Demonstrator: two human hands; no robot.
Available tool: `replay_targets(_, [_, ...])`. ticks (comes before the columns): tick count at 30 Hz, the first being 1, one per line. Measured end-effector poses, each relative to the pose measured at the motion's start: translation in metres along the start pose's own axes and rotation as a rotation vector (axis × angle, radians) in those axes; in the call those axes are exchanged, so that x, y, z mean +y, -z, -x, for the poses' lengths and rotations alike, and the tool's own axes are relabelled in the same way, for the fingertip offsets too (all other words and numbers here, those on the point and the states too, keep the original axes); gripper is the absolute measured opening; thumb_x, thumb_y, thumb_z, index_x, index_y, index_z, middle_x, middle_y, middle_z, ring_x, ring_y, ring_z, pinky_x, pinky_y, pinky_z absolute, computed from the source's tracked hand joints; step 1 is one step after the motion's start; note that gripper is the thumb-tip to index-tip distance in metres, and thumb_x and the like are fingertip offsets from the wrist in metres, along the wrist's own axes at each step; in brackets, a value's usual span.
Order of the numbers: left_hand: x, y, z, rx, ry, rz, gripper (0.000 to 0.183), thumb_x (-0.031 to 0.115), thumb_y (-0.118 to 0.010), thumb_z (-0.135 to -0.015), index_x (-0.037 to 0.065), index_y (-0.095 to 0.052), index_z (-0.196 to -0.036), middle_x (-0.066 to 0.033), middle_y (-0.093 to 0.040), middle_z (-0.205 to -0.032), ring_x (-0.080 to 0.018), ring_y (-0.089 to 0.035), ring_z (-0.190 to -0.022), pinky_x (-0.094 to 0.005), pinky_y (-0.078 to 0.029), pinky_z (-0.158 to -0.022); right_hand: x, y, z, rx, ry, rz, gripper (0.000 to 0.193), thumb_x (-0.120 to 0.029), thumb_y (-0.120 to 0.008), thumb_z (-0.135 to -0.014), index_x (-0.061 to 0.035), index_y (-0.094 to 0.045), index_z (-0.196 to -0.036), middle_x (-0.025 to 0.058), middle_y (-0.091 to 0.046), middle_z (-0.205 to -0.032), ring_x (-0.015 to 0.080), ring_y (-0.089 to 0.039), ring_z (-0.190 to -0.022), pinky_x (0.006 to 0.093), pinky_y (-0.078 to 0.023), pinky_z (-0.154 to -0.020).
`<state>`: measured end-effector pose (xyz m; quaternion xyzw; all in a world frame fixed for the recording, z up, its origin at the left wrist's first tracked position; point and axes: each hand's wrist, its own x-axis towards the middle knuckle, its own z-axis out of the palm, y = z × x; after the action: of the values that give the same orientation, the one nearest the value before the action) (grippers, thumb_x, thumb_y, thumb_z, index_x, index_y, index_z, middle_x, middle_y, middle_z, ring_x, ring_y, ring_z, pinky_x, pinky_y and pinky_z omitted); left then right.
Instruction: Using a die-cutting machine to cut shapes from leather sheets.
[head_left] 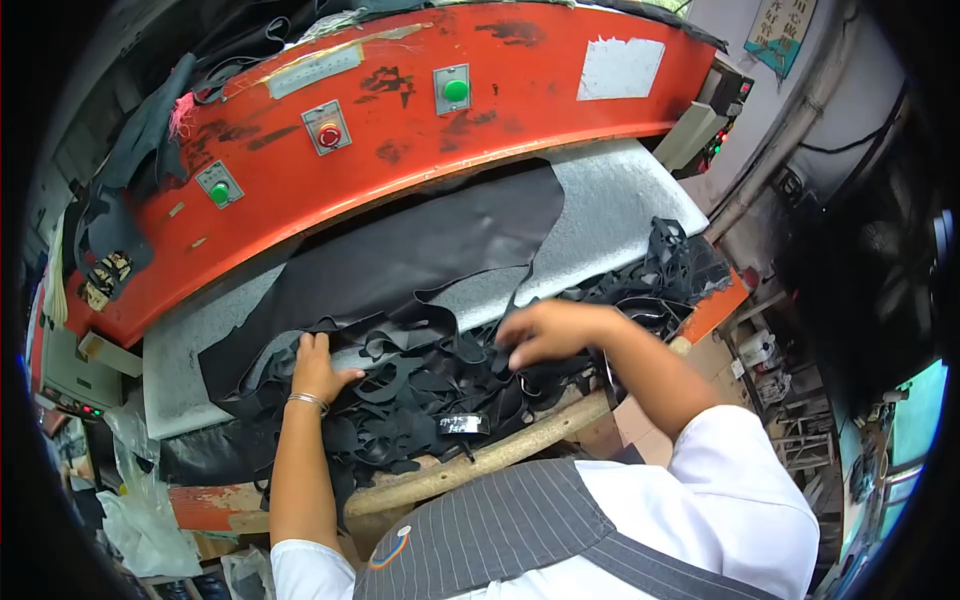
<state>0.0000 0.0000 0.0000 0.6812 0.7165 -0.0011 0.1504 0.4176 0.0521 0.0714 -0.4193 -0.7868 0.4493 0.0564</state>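
A large dark leather sheet (pixel 420 235) lies across the pale cutting board (pixel 600 205), its near edge ragged with cut-outs. My left hand (pixel 318 372) rests at that near edge on the left, thumb spread away from the fingers and nothing visible in its grasp. Farther right, my right hand (pixel 548 330) hovers close to the sheet's edge and the scraps, with its fingers bent and thumb apart. Below both hands, a tangled heap of black leather offcuts (pixel 400 400) covers the board's front. A black metal band with white marking (pixel 463 424), perhaps a cutting die, sits among them.
Behind the board rises a red press beam (pixel 390 130) with a red button (pixel 329 136) and green buttons (pixel 455 91). A pale wooden pole (pixel 490 458) runs along the front edge. Plastic bags (pixel 145 530) hang at lower left; a cluttered rack (pixel 800 430) stands right.
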Motion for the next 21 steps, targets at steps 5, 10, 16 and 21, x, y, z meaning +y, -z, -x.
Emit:
replay_targets(5, [-0.024, 0.000, -0.009, 0.294, 0.116, 0.276, 0.101, 0.045, -0.087, -0.061, 0.000, -0.040, -0.139, -0.0174, -0.041, -0.137, -0.0387, -0.050, -0.122, -0.0440, -0.045, -0.099, 0.064, 0.064, -0.046, 0.513, -0.304, -0.465, 0.076, -0.034, -0.075, -0.083, -0.0049, -0.038, -0.143, 0.0217, -0.051, -0.133, 0.0313, -0.054, -0.117, 0.0443, -0.050, -0.089])
replay_targets(10, [0.007, 0.008, -0.010, 0.252, 0.243, 0.143, 0.071, 0.042, -0.079, -0.074, 0.007, -0.050, -0.128, -0.0148, -0.048, -0.129, -0.0362, -0.055, -0.117, -0.0460, -0.047, -0.095, 0.124, 0.101, -0.101, 0.799, -0.543, -0.695, 0.072, -0.031, -0.075, -0.083, -0.0017, -0.040, -0.140, 0.0237, -0.040, -0.143, 0.0374, -0.045, -0.127, 0.0519, -0.053, -0.084])
replay_targets(16, [-0.017, -0.001, 0.021, 0.228, 0.179, 0.164, 0.036, 0.026, -0.070, -0.084, 0.008, -0.059, -0.112, -0.0177, -0.059, -0.114, -0.0382, -0.059, -0.107, -0.0449, -0.047, -0.090, 0.125, 0.108, -0.140, 0.943, -0.634, -0.824, 0.046, -0.018, -0.074, -0.083, -0.0024, -0.051, -0.120, 0.0123, -0.060, -0.085, 0.0224, -0.057, -0.063, 0.0343, -0.048, -0.048])
replay_targets(21, [-0.018, 0.040, 0.094, -0.275, 0.108, 0.222, 0.039, 0.026, -0.079, -0.075, 0.002, -0.067, -0.103, -0.0177, -0.065, -0.105, -0.0331, -0.062, -0.102, -0.0387, -0.047, -0.089, 0.184, 0.116, -0.134, 1.039, -0.603, -0.466, 0.056, -0.009, -0.074, -0.080, -0.0077, -0.049, -0.130, 0.0130, -0.063, -0.088, 0.0233, -0.057, -0.057, 0.0390, -0.044, -0.045])
